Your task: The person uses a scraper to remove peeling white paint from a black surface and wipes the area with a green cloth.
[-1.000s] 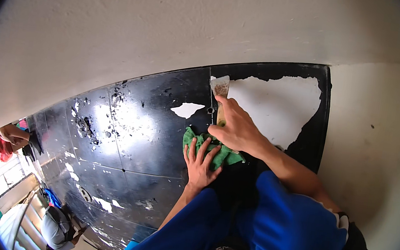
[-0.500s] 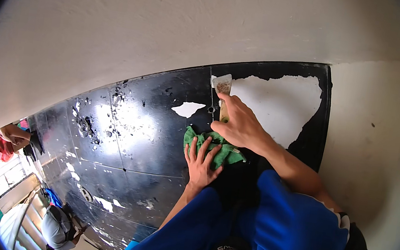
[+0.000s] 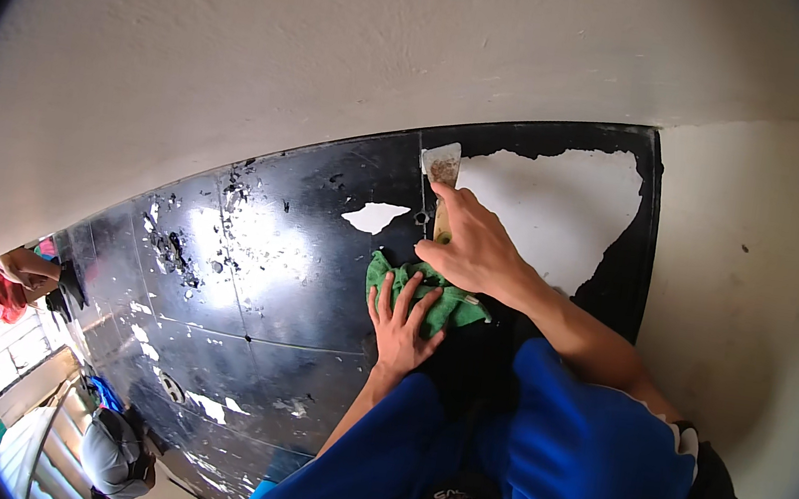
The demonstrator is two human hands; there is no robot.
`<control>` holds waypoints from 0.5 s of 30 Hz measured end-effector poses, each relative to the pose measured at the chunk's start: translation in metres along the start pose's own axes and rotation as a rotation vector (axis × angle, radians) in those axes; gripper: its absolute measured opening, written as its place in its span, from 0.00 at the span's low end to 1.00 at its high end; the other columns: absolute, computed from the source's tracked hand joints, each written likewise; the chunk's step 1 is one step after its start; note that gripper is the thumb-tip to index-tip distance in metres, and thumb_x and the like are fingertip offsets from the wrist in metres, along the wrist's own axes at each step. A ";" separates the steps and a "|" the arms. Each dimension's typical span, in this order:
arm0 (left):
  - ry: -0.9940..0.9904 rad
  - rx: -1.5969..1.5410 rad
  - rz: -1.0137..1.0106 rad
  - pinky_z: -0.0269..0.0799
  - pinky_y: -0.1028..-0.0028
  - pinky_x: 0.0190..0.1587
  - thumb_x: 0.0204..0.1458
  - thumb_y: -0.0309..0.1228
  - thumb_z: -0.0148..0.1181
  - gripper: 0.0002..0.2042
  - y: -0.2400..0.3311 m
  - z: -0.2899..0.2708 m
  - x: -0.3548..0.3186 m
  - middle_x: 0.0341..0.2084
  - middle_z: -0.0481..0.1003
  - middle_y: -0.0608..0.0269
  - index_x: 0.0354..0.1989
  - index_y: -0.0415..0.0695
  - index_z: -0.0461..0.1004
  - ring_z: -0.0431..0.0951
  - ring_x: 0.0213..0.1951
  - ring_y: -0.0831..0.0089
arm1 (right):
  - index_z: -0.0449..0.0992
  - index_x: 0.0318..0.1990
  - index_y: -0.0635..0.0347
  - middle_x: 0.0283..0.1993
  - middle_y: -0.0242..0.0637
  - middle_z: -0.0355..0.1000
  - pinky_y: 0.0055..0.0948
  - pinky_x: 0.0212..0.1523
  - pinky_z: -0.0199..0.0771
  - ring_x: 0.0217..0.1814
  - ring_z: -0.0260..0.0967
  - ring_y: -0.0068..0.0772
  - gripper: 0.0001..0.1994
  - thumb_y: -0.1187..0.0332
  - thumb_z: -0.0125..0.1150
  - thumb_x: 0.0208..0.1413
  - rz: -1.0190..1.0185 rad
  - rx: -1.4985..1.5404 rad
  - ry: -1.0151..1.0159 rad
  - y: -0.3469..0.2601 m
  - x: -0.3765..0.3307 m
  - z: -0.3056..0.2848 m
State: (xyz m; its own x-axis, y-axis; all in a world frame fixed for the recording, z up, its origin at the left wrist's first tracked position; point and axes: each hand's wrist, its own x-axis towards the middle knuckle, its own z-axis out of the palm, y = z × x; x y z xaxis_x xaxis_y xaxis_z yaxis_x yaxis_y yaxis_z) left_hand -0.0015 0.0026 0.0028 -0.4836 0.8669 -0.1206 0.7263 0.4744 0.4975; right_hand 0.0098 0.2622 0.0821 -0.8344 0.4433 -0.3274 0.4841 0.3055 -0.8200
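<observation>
A black surface [image 3: 300, 317], scuffed and flaking, spreads under and around the green cloth [image 3: 460, 310]. Blue clothing [image 3: 586, 446] covers the person's legs, on the near side of the cloth. A large ragged white patch [image 3: 546, 208] lies beyond the cloth and to its right. The right hand [image 3: 475, 249], just beyond the cloth, grips a scraper [image 3: 442, 164], its blade pointing away from the cloth. The left hand [image 3: 398, 335] rests on the cloth, fingers spread. A small white patch [image 3: 375, 217] sits beyond the cloth, leftward.
</observation>
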 end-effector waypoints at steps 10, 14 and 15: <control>0.012 -0.018 0.004 0.38 0.34 0.77 0.45 0.49 0.75 0.36 -0.001 0.002 -0.001 0.74 0.63 0.62 0.68 0.63 0.75 0.50 0.79 0.42 | 0.65 0.67 0.81 0.50 0.67 0.74 0.52 0.54 0.80 0.49 0.79 0.65 0.40 0.60 0.64 0.50 -0.006 -0.022 -0.002 0.002 -0.003 0.003; 0.024 -0.013 0.004 0.39 0.34 0.77 0.43 0.48 0.76 0.37 -0.002 0.003 -0.001 0.74 0.63 0.62 0.68 0.63 0.75 0.50 0.79 0.42 | 0.65 0.66 0.82 0.49 0.66 0.75 0.52 0.52 0.81 0.47 0.79 0.64 0.40 0.60 0.64 0.50 -0.054 -0.024 0.040 0.001 0.001 0.009; 0.018 -0.021 0.000 0.39 0.34 0.77 0.44 0.48 0.76 0.37 -0.001 0.004 -0.001 0.74 0.63 0.62 0.68 0.63 0.75 0.50 0.79 0.42 | 0.65 0.66 0.83 0.49 0.66 0.75 0.52 0.51 0.81 0.47 0.79 0.64 0.40 0.60 0.64 0.50 -0.028 -0.052 0.018 -0.001 0.000 0.006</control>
State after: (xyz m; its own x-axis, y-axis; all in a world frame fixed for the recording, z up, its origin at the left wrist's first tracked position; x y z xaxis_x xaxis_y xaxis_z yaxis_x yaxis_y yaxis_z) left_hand 0.0000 0.0016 -0.0008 -0.4926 0.8638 -0.1054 0.7156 0.4711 0.5157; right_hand 0.0076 0.2569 0.0796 -0.8433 0.4487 -0.2958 0.4738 0.3612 -0.8031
